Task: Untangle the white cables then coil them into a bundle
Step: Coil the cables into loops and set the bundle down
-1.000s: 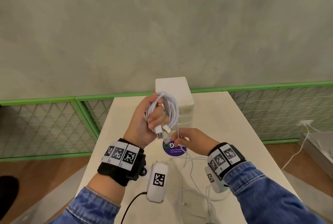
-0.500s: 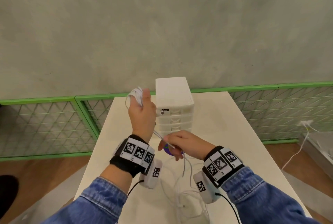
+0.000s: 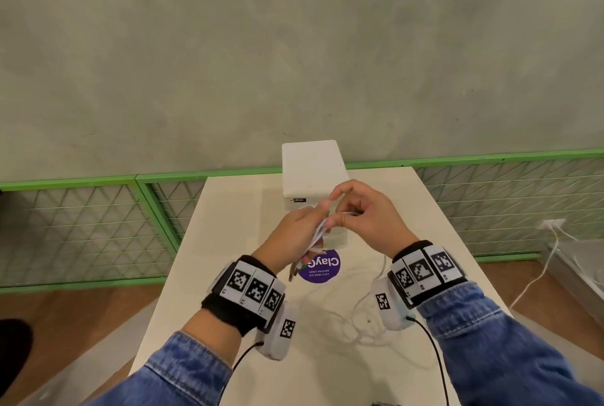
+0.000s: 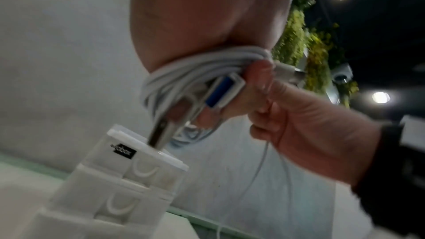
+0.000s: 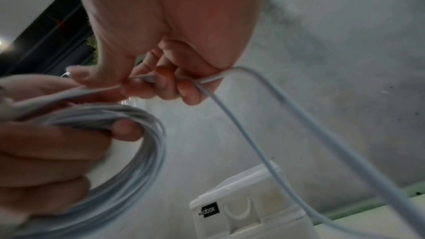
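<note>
My left hand grips a coil of white cable in front of the drawer box. In the left wrist view the coil wraps over the fingers, with a blue-tipped USB plug sticking out of it. My right hand is right next to the left, its curled fingers pinching the free strand where it leaves the coil. That strand drops to a loose tangle of white cable on the table, under my right wrist.
A white stack of small drawers stands at the far middle of the cream table. A round purple sticker lies in front of it. Green mesh fencing runs behind, below a grey wall. Another white cable hangs at far right.
My left hand has dropped from beside the drawer box and swung right with the coil. My right hand has risen from near the sticker to meet it, taking the strand along.
</note>
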{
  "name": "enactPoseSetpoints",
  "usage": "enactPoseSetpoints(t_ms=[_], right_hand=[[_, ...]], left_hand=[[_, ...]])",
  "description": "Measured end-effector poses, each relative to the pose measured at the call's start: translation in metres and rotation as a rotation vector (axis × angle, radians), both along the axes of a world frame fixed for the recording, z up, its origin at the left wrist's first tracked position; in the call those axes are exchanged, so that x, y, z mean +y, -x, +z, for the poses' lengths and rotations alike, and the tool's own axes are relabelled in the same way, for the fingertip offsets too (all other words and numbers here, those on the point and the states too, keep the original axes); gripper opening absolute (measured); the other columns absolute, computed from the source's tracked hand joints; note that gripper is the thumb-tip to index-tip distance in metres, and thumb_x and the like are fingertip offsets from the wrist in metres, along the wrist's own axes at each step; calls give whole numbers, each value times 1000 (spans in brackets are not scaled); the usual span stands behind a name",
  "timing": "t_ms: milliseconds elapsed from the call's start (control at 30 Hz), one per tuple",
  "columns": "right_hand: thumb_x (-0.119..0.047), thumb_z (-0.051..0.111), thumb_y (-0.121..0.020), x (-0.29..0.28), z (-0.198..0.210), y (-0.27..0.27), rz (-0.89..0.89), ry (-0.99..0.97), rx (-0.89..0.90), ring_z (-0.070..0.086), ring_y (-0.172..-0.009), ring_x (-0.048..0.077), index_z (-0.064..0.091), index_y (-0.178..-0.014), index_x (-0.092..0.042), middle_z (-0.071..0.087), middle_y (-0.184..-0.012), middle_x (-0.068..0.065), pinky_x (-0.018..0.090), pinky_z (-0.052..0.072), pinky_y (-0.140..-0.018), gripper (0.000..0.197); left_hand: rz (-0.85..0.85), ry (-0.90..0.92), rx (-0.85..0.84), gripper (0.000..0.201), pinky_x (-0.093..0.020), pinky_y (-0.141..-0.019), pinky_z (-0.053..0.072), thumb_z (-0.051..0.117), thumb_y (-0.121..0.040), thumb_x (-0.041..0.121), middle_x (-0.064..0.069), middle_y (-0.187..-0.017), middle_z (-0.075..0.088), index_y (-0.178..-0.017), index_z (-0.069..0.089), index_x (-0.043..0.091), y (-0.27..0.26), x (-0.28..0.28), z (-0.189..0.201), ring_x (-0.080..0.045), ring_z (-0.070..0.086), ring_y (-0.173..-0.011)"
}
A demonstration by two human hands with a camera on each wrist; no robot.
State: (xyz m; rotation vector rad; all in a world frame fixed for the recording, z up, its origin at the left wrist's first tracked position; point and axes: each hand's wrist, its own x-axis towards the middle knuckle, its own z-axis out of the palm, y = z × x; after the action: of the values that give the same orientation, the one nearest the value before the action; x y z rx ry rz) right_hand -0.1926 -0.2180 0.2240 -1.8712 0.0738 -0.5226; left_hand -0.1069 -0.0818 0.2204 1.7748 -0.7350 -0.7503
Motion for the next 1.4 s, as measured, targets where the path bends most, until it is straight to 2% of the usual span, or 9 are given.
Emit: enactPoseSetpoints(t_ms=[100, 267, 433, 600, 867, 1000, 1167, 1300, 1400], right_hand=[[-1, 76, -69, -9, -4, -6, -50, 15, -8, 50, -59, 14, 60, -83, -28, 59, -61, 7, 25, 42, -64, 35], [2, 67, -77, -10, -10, -12, -29, -30, -36, 48, -55, 5, 63, -80, -19, 54, -59, 2, 13, 41, -61, 22], [-31, 60, -83, -14, -35, -17, -40, -185, -32, 41, -52, 7, 68, -77, -28, 51, -63, 4, 18, 38, -55, 10], [-12, 45, -97, 2, -67, -21, -73, -272, 109, 46, -57, 17, 67, -89, -16, 52, -66, 22, 25, 40, -58, 24], [-19, 32, -101, 41, -95, 0, 132, -83, 426, 47, -52, 2, 56, -102, -18, 48, -59, -2, 13, 41, -61, 24], [-25, 41, -98, 50, -85, 7, 217, 87, 447, 46, -62, 1, 58, -108, -26, 52, -75, -6, 17, 40, -66, 20], [-22, 48, -96, 39, -50, 9, 171, 147, 215, 56, -78, 2, 66, -97, -26, 67, -89, -1, 22, 44, -76, 19], [-14, 53, -93, 28, -30, 7, 111, 112, 60, 62, -84, 0, 68, -92, -27, 69, -85, -20, 19, 47, -79, 21], [-27, 68, -79, 14, -27, 6, -4, 8, 1, 55, -70, 9, 56, -78, -40, 63, -73, -7, 23, 43, -68, 18]], left_hand=[[-140, 64, 151, 44, -19, -39, 32, 56, -86, 58, 2, -54, 41, -78, 51, 14, 7, 3, 8, -9, 38, -41], [-286, 166, 143, 24, -18, -41, 31, 71, -81, 10, -1, -59, 41, -87, 49, 10, 7, 9, 14, -9, 33, -43], [-342, 348, 413, 34, -15, -41, 26, 78, -71, 29, 6, -48, 38, -88, 56, 10, 1, 16, 15, -3, 30, -37], [-464, 653, 616, 66, -18, -53, 45, 83, -65, 43, 8, -55, 44, -100, 45, 2, 1, 12, 23, -1, 40, -41], [197, 885, 343, 22, -17, -50, 40, 63, -83, 5, 8, -56, 46, -94, 46, 10, -3, -4, 57, -6, 43, -47], [504, 644, -93, 41, -19, -57, 48, 73, -81, 14, 1, -78, 54, -108, 42, 15, -19, 0, 43, -8, 54, -60], [356, 157, -478, 58, -8, -64, 41, 82, -71, 26, 7, -83, 47, -102, 36, 11, -25, 8, 12, 1, 48, -73], [110, -57, -375, 41, -13, -49, 36, 65, -84, 45, 2, -69, 49, -91, 44, 9, -22, 8, -4, -14, 50, -60], [-111, -15, -189, 48, -21, -47, 38, 62, -80, 59, -1, -59, 52, -76, 52, 13, -19, 13, -2, -13, 50, -48]])
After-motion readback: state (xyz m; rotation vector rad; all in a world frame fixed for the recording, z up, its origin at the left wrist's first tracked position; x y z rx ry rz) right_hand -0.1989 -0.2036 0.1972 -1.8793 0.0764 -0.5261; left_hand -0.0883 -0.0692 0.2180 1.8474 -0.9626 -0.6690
